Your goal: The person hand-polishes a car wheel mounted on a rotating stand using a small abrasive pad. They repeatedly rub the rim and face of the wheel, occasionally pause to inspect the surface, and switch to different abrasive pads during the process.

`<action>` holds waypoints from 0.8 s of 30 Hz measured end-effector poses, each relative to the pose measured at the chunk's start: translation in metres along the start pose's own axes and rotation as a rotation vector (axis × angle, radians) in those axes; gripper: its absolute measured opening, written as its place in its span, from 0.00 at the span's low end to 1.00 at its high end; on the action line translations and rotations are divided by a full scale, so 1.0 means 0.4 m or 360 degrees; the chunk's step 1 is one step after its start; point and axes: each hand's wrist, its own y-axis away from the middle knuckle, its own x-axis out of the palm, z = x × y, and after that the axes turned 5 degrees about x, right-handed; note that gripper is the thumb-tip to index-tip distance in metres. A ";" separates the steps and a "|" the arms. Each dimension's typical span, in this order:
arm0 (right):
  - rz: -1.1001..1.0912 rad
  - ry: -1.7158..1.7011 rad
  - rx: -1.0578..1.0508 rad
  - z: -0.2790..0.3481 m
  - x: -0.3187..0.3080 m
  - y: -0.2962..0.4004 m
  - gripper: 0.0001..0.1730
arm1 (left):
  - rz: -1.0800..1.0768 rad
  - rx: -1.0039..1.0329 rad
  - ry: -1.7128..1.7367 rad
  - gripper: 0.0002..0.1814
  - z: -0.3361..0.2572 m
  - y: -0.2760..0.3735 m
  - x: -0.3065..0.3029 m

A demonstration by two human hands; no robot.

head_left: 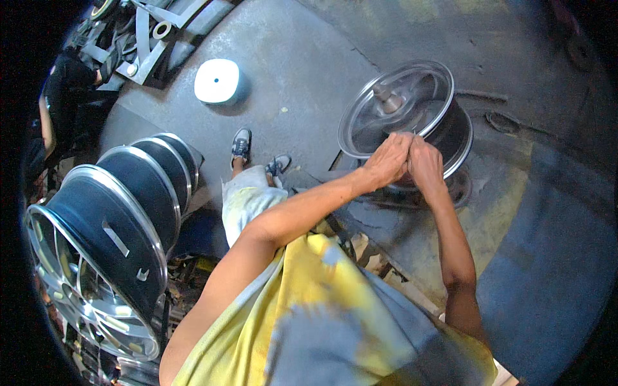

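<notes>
A metal wheel rim (396, 108) stands tilted in front of me, its face blurred as if turning, with a hub-like metal piece (387, 100) at its middle. My left hand (392, 157) and my right hand (425, 161) meet at the rim's near edge, fingers bent and side by side. Both seem closed around something small against the edge; the fingers hide what it is. Behind the face, the dark barrel of the rim (456, 132) shows to the right of my right hand.
Several alloy wheel rims (113, 207) are stacked at the left. A white plastic container (217, 81) and a white stool-like top are one object on the floor. Metal frames (145, 53) lie at the upper left, near another person (70, 82). A bar (483, 95) lies beyond the rim.
</notes>
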 end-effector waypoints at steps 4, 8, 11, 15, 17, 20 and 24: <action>-0.0068 -0.0041 0.0001 -0.012 0.004 -0.009 0.11 | 0.0032 -0.0043 0.0010 0.37 0.007 -0.017 -0.004; -0.0093 -0.0026 -0.0043 -0.015 0.004 0.006 0.09 | -0.0033 -0.0006 0.0010 0.36 -0.017 -0.008 -0.004; -0.0031 -0.0018 -0.0020 -0.013 -0.002 -0.019 0.09 | 0.0016 -0.0030 0.0024 0.36 0.008 -0.027 -0.016; -0.0023 -0.0116 0.0002 0.000 -0.028 -0.025 0.09 | -0.0057 -0.0014 0.0099 0.33 -0.001 -0.034 -0.043; 0.0149 -0.0183 0.0002 -0.001 -0.049 -0.004 0.10 | -0.0054 0.0025 0.0097 0.30 0.002 -0.011 -0.048; 0.0204 -0.0555 -0.0018 -0.031 -0.067 -0.007 0.12 | -0.0102 0.0087 0.0079 0.25 0.031 -0.005 -0.088; 0.0167 -0.0786 -0.0006 -0.050 -0.140 -0.048 0.15 | -0.0098 0.0098 0.0030 0.12 0.049 -0.072 -0.157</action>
